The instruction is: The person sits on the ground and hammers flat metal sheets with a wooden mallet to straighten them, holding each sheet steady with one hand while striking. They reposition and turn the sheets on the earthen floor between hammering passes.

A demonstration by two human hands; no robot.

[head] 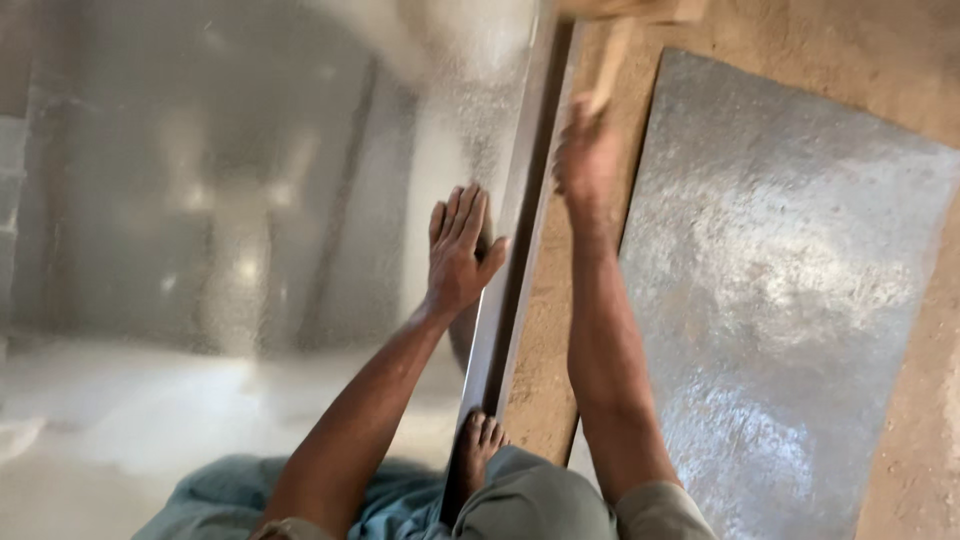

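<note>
Left hand (458, 250): lying flat and open, fingers spread, pressing on the big metal sheet (250, 200) just beside its folded edge (505, 250), gripping nothing.
Right hand (585, 160): blurred, closing round the handle of a wooden mallet (625, 30), raised far over the edge.
Metal sheet: shiny, filling the left of the scene, edge running near to far through the middle.
Second sheet (790, 290): lying flat on the earth floor (545, 330) at right, well apart from the left hand.
Foot (478, 445): bare, resting at the near end of the folded edge.
Clothing (540, 500): grey-green, showing at the near bottom.
</note>
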